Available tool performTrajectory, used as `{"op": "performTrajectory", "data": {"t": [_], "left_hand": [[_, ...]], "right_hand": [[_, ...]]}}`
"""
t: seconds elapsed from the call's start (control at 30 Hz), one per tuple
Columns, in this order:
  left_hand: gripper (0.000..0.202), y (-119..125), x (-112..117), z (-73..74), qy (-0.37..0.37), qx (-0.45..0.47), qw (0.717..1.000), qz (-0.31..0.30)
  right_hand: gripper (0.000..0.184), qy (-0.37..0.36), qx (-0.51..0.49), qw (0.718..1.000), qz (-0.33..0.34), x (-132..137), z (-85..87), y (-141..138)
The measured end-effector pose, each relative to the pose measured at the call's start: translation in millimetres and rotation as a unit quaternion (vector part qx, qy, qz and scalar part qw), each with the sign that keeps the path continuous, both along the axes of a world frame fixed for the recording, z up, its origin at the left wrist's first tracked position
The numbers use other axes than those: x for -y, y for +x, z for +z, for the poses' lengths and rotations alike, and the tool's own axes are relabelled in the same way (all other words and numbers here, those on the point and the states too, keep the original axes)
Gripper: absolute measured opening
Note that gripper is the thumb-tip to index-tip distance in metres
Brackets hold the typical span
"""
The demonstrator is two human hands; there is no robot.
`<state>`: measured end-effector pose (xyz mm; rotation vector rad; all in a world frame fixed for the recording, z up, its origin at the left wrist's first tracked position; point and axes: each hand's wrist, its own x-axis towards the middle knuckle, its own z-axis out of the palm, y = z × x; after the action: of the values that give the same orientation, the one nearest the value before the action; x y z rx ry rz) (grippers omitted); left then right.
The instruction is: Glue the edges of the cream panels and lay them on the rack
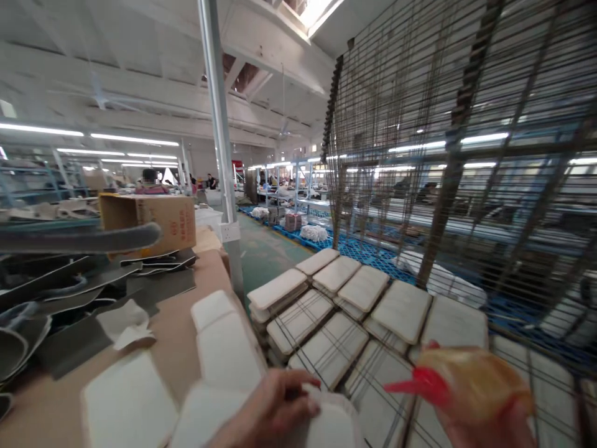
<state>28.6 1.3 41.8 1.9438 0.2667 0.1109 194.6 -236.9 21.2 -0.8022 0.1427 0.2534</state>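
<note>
Red-nozzled bottle (480,373) | in right hand (485,430) | white pad (336,424) | touching left hand (280,401)

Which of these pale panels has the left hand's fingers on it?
The pale panel at bottom centre: the left hand's fingertips overlap its edge. The others lie on the brown tabletop or in rows to its right.

On my left I'm seeing a cardboard box (170,218) sitting just behind some dark sheets (175,285), while a blurred grey bar (116,238) is stretching in front of it. A metal pole (215,112) is rising past me, carrying a white socket box (230,233). Beyond it, a green floor (268,239) is running back, and a white bundle (314,233) is lying alongside. Overhead, tube lights (134,139) are glowing; far off, a person in dark clothing (211,182) is showing.
</note>
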Motion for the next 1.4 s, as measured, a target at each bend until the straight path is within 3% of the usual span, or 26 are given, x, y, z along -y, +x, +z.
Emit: {"op": "performTrajectory", "data": {"t": [0.1, 0.17, 0.27, 0.37, 0.47, 0.73, 0.97, 1.17, 1.4], "left_hand": [[0.030, 8, -40, 38.5, 0.122, 0.020, 0.989, -0.082], [0.031, 14, -65, 56.5, 0.146, 0.024, 0.979, -0.140], [0.029, 20, -89, 71.4, 0.144, 0.019, 0.969, -0.202], [0.029, 24, -97, 79.8, 0.141, 0.013, 0.955, -0.260], [0.031, 28, -99, 83.7, 0.127, 0.007, 0.942, -0.310], [0.046, 40, -93, 75.4, 0.107, -0.022, 0.916, -0.385], [0.026, 49, -69, 81.5, 0.106, -0.050, 0.906, -0.406], [0.023, 54, -54, 86.3, 0.068, -0.079, 0.904, -0.414], [0.025, 56, -47, 84.4, 0.045, -0.066, 0.905, -0.418]], "right_hand": [[0.076, 0.020, 0.036, 0.999, 0.014, -18, 28.3, 2], [0.087, -0.002, 0.053, 0.998, 0.020, -33, 49.0, 3], [0.085, -0.028, 0.101, 0.993, 0.059, -55, 71.6, 4], [0.076, -0.026, 0.221, 0.962, 0.159, -72, 80.4, 7], [0.072, -0.035, 0.280, 0.933, 0.222, -84, 81.7, 8], [0.074, -0.029, 0.291, 0.921, 0.256, -84, 76.3, 7], [0.071, 0.022, 0.289, 0.906, 0.309, -70, 69.4, 13], [0.080, 0.039, 0.274, 0.905, 0.325, -56, 59.3, 22], [0.078, 0.017, 0.285, 0.902, 0.325, -49, 60.7, 24]]}}
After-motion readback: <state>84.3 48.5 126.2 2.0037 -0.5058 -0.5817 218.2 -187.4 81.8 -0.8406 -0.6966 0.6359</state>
